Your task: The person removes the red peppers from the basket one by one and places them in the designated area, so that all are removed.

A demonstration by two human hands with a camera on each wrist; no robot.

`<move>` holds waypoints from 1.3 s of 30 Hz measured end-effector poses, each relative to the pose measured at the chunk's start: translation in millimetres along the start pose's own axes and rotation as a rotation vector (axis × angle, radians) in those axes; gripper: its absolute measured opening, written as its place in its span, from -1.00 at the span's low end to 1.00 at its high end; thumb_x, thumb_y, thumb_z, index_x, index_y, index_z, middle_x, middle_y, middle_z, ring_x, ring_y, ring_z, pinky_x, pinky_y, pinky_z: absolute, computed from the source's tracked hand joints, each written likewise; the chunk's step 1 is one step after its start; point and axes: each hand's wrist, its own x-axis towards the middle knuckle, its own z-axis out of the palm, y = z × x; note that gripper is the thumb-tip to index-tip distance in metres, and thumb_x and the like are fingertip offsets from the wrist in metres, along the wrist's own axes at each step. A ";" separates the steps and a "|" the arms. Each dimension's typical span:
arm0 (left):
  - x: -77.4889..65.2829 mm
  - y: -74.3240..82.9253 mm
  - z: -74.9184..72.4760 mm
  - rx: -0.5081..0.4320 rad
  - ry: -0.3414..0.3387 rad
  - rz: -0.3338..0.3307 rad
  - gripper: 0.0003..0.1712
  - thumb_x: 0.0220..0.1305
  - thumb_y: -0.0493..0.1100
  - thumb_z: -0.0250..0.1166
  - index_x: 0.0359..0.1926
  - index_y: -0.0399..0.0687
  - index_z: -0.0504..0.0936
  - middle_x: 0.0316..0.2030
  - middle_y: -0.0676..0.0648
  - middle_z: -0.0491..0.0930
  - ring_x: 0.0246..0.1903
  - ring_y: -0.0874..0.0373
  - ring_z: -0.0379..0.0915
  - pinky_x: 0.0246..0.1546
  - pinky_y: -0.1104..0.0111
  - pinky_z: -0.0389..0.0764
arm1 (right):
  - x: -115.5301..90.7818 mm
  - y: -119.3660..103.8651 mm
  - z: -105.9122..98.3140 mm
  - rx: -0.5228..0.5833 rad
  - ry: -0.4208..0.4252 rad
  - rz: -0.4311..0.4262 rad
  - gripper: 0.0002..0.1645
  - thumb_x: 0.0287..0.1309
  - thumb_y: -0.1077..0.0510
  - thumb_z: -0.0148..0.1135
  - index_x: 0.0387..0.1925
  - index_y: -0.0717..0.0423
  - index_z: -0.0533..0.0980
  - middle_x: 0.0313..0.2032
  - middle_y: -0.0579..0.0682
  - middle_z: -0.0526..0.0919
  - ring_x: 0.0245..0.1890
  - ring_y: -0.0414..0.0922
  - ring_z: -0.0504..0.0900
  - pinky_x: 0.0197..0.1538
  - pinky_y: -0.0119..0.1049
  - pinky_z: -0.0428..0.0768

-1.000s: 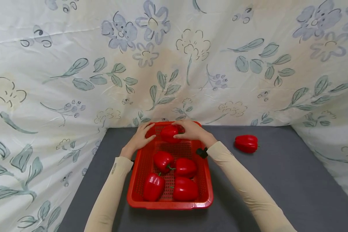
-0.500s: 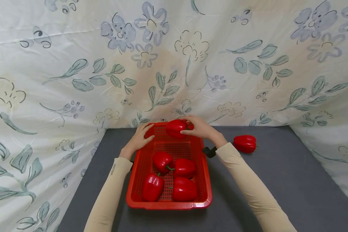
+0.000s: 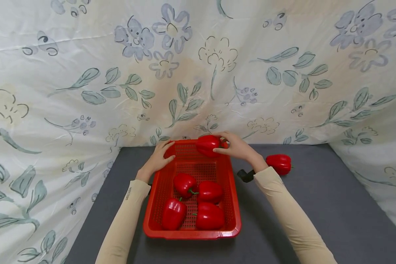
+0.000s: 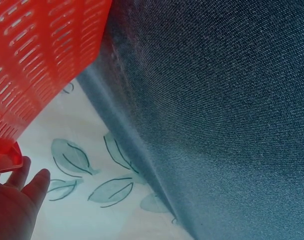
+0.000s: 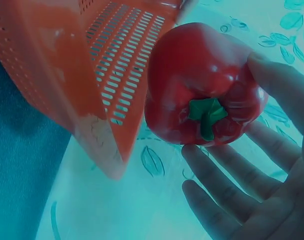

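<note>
In the head view my right hand (image 3: pixel 235 146) holds a red bell pepper (image 3: pixel 207 146) over the back right corner of the red basket (image 3: pixel 193 234). The right wrist view shows its green stem end facing the palm, the thumb on one side and fingertips along the other. My left hand (image 3: pixel 158 157) rests at the basket's back left corner, thumb over the inside. Two of its fingers (image 4: pixel 39 185) lie straight beside the rim in the left wrist view. Several more red peppers lie in the front half of the basket, among them one pepper (image 3: pixel 174 214) at front left.
Another red bell pepper (image 3: pixel 279 164) lies on the dark grey table (image 3: pixel 333 205) to the right, behind the right forearm. A flower-patterned cloth (image 3: pixel 198 73) hangs behind the table and along its sides. A black wrist mount (image 3: pixel 245 176) sits under the right wrist.
My right hand has lifted the pepper from the back of the basket and moved it rightward to the back right rim. The left hand stays at the basket's corner.
</note>
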 end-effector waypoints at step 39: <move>-6.9 8.3 -4.4 -0.323 0.039 -0.251 -0.40 0.16 -0.29 0.24 0.25 -0.07 0.37 0.29 -0.26 0.22 0.20 -0.22 0.21 0.07 -0.06 0.31 | -70.4 42.3 -16.8 0.063 0.237 0.075 -0.25 -0.03 -0.06 0.37 0.23 -0.03 0.37 0.10 0.00 0.50 -0.06 0.00 0.56 0.06 0.03 0.48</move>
